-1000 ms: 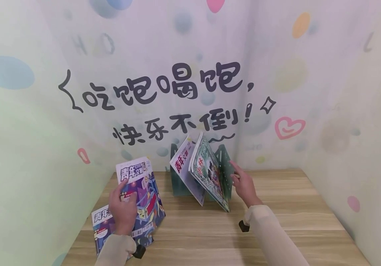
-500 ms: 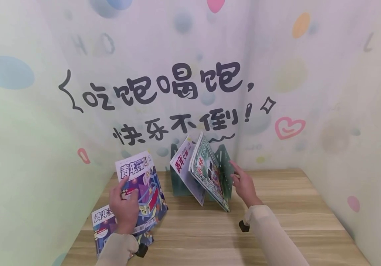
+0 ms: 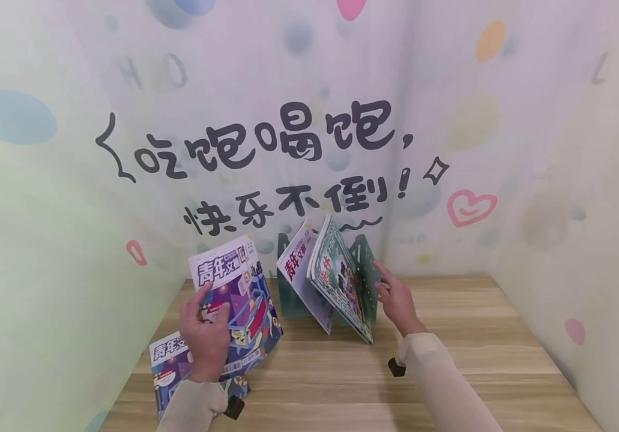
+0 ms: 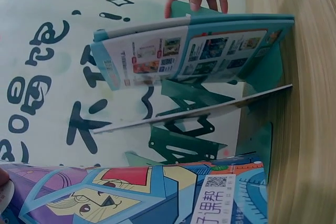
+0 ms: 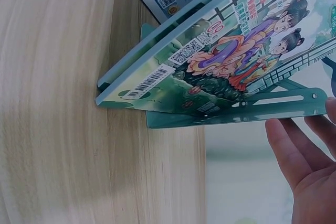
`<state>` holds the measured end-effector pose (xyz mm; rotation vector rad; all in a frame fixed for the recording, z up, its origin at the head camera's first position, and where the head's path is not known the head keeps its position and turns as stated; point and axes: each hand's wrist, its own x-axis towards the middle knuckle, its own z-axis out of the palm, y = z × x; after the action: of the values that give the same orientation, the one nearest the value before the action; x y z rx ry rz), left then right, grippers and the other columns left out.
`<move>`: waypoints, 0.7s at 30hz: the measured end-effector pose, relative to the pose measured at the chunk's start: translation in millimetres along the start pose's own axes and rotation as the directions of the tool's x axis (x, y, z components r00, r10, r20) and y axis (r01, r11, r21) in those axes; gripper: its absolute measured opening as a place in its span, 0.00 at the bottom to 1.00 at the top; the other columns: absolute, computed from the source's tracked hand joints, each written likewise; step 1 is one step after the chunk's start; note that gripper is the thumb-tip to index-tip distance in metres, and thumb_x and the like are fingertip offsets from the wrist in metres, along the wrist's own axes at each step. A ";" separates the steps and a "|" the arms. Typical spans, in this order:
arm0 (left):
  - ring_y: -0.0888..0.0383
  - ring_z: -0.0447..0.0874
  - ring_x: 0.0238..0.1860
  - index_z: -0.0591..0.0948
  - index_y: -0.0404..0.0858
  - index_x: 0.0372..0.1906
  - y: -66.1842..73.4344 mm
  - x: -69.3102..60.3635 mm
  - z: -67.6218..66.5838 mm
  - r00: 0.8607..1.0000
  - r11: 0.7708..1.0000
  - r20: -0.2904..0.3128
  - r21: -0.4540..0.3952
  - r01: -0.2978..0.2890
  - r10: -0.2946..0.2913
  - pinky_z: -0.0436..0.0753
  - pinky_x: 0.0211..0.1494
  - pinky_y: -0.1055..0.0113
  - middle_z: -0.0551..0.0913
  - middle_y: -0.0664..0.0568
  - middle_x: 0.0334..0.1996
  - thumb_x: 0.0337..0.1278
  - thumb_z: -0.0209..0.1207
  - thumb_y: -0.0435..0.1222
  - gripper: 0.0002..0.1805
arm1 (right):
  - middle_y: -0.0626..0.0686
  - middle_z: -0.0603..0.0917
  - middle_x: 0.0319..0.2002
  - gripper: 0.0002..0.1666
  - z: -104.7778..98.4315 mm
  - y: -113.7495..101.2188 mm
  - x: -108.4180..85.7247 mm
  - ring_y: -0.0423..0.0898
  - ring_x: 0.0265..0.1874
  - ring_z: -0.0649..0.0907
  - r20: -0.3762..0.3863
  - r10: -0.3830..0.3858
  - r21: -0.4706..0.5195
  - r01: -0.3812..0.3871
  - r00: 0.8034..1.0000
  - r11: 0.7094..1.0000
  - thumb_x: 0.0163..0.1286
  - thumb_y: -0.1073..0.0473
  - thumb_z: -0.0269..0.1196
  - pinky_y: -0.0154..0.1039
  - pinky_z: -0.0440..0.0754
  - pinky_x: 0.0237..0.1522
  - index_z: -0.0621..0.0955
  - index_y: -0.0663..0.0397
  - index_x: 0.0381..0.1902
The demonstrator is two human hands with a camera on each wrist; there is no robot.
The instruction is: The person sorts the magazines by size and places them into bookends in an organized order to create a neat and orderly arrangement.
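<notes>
My left hand point(image 3: 205, 339) grips a purple and blue magazine point(image 3: 247, 318), lifted and tilted. Its thumb and index finger lie on the front cover; the fingers behind are hidden. My right hand point(image 3: 397, 301) rests its fingers on the outer side of the right panel of a green perforated bookend point(image 3: 370, 273), and in the right wrist view the fingers point(image 5: 286, 150) look fairly straight. Inside the bookend lean a white magazine point(image 3: 309, 288) and, to its right, green-covered magazines point(image 3: 338, 276). The left wrist view shows the bookend's crisscross back point(image 4: 184, 145).
Another purple magazine point(image 3: 166, 372) lies on the wooden table point(image 3: 331, 390) at the left, partly under my left arm. Behind the table rises a pale printed wall point(image 3: 282, 66) with dark lettering. More wall closes in at either side.
My left hand has shifted slightly right and raised the purple magazine, moving it nearer the bookend. The right hand and the bookend's magazines stay where they were.
</notes>
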<state>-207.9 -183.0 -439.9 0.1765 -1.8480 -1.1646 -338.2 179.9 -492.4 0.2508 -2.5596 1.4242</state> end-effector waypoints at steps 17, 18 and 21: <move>0.60 0.76 0.42 0.77 0.32 0.58 51.9 -9.9 -4.7 0.996 0.990 0.001 -0.106 -0.090 0.091 0.77 0.42 0.84 0.74 0.37 0.44 0.54 0.61 0.20 0.24 | 0.70 0.74 0.61 0.33 -1.1 -1.0 -0.3 0.63 0.51 0.81 0.001 -0.002 0.005 0.002 1.000 1.000 0.75 0.66 0.54 0.49 0.85 0.42 0.64 0.37 0.73; 0.59 0.77 0.42 0.77 0.30 0.57 57.2 -10.9 -5.3 0.996 0.989 0.007 -0.118 -0.092 0.094 0.78 0.42 0.83 0.74 0.36 0.45 0.53 0.61 0.19 0.24 | 0.70 0.74 0.61 0.33 -1.0 -1.1 -0.5 0.63 0.51 0.81 0.001 -0.002 0.005 0.002 1.000 1.000 0.75 0.66 0.54 0.49 0.85 0.42 0.64 0.37 0.73; 0.59 0.77 0.43 0.77 0.29 0.57 55.3 -12.8 -2.6 0.993 0.983 0.013 -0.143 -0.117 0.120 0.78 0.42 0.83 0.74 0.36 0.45 0.52 0.61 0.18 0.24 | 0.70 0.74 0.61 0.33 -1.1 -1.1 -0.8 0.64 0.51 0.82 -0.001 -0.006 0.003 0.006 1.000 1.000 0.75 0.66 0.54 0.49 0.85 0.43 0.64 0.37 0.73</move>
<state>-180.7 -147.8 -404.7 -0.0264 -1.7612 -1.2133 -337.1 180.3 -491.1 0.2586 -2.5536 1.4259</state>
